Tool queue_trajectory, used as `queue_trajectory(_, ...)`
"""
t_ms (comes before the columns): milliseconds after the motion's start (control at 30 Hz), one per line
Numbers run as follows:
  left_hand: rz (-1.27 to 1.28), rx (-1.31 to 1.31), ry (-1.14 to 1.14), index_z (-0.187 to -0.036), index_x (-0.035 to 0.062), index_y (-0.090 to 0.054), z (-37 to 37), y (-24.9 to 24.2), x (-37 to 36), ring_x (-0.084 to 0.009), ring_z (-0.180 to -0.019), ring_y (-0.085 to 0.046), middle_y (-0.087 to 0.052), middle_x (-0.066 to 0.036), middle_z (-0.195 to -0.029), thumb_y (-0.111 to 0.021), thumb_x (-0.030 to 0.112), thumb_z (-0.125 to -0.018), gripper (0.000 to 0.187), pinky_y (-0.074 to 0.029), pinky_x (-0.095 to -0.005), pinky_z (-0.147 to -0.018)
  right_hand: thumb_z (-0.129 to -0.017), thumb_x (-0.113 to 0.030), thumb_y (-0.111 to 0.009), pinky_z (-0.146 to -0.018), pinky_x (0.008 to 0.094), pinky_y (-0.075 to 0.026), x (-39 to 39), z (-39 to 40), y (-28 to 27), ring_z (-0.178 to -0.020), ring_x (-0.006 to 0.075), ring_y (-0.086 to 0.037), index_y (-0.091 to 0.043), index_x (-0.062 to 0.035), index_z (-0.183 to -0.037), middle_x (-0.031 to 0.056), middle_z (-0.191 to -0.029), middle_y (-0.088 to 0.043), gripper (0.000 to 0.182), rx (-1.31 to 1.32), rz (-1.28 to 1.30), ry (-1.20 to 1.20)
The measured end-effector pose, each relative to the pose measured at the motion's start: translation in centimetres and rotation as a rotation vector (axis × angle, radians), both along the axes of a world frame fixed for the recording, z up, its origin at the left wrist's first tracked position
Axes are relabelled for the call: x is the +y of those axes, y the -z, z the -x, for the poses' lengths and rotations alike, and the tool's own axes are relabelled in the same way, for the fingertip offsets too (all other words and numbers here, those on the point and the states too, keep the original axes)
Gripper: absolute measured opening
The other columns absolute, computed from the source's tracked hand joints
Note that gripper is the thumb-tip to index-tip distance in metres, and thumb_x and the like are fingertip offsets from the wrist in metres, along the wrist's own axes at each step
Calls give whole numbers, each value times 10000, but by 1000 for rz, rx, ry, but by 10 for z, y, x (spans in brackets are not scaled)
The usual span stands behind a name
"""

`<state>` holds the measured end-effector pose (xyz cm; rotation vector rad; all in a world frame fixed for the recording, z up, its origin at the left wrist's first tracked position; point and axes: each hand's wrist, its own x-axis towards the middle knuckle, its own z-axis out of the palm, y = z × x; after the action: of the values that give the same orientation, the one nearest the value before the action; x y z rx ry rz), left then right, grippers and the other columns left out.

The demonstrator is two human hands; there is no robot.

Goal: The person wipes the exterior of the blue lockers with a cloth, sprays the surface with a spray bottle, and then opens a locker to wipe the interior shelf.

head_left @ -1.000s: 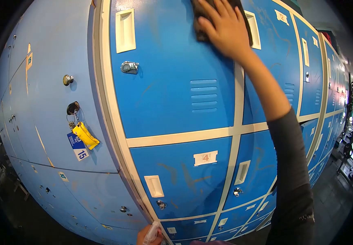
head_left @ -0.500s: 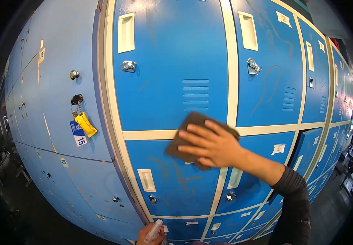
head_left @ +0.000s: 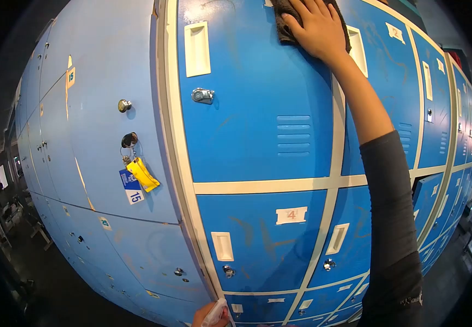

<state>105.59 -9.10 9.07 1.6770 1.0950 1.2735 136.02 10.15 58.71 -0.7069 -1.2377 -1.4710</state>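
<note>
My right hand [head_left: 321, 30] is high on the upper blue locker door [head_left: 241, 136], fingers spread over a dark brown cloth [head_left: 285, 31] and pressing it to the metal near the door's right edge. Below that door is another blue door with a paper label "4" [head_left: 291, 215]. At the bottom edge, my left hand [head_left: 200, 317] is closed around a spray bottle [head_left: 214, 314]; only its pale trigger head shows, the rest lying out of view. Brownish smears mark the doors.
Light blue lockers [head_left: 105, 49] stand at the left, with round knobs and a key hanging with a yellow tag [head_left: 144, 174] and a blue-and-white "15" tag [head_left: 133, 191]. Metal locks [head_left: 203, 96] jut from the doors. One door [head_left: 425, 197] at the right stands ajar.
My right hand has moved the cloth up, from the crossbar between the doors to the upper door's top, uncovering the "4" label. The view has shifted slightly; my left hand still holds the spray bottle.
</note>
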Motion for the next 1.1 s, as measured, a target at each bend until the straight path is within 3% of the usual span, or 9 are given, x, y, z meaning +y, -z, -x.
queue_trajectory(67,100,-42,22,-1124,0,-618,12,-1,-3,-139,-606,-518,-573,-56,-749,-644,200,-856,335,-436,-308,-558,-920,-408,-479,-1159,480,-237,-1,5,16,-1411,334,-355,-523,-122,-1402,176,-1490,-443,562,2,-11,-4)
queue_trajectory(100,124,-49,19,-1145,0,-612,17,1,-3,-139,-604,-517,-571,-54,-749,-635,191,-862,342,-435,-308,-556,-931,-412,-525,-1177,498,-211,17,-4,24,-1451,300,-307,-420,-271,-1489,64,-1571,-353,586,-54,-71,72)
queue_trajectory(400,225,-11,-15,-1113,37,-634,43,-6,2,-118,-613,-513,-560,-23,-726,-620,164,-890,257,-420,-298,-533,-778,-385,-623,-1200,514,-145,-33,34,272,-1481,265,-270,-461,-266,-1459,55,-1595,-321,710,-602,577,28)
queue_trajectory(467,262,-26,-14,-1069,41,-638,48,-6,1,-116,-614,-512,-557,-19,-718,-617,176,-900,218,-419,-299,-533,-775,-380,-625,-1205,508,-137,-33,32,286,-1484,250,-267,-469,-276,-1452,44,-1594,-325,703,-750,621,32)
queue_trajectory(633,274,-20,-77,-930,57,-634,48,-22,-2,-110,-590,-501,-551,-16,-701,-623,204,-916,148,-417,-293,-535,-803,-370,-603,-1205,495,-149,-33,39,212,-1478,242,-279,-474,-290,-1448,35,-1589,-334,663,-629,596,36)
queue_trajectory(900,303,-148,31,-903,34,-610,64,-12,-3,-138,-589,-516,-554,-23,-689,-633,164,-885,132,-426,-305,-542,-923,-346,-516,-1178,507,-204,20,71,0,-1447,305,-310,-436,-265,-1479,73,-1569,-353,568,-269,-52,69)
queue_trajectory(967,217,-86,-1,-892,34,-605,66,-7,-2,-139,-584,-514,-548,-25,-684,-637,153,-866,125,-423,-305,-536,-923,-398,-479,-1155,485,-240,13,89,-27,-1405,332,-362,-531,-120,-1393,178,-1483,-450,548,-138,-5,12)
queue_trajectory(1033,-22,129,-75,-881,37,-601,71,6,3,-136,-576,-506,-539,-26,-677,-640,152,-855,124,-419,-302,-530,-924,-397,-478,-1155,502,-231,16,98,-36,-1409,336,-355,-533,-127,-1392,177,-1481,-450,543,-94,-12,8)
queue_trajectory(1100,90,76,-66,-881,39,-601,76,10,0,-132,-575,-499,-528,-24,-673,-638,168,-868,135,-414,-300,-525,-926,-401,-478,-1156,511,-225,20,101,-29,-1410,340,-351,-529,-130,-1395,178,-1481,-450,544,-69,-28,27)
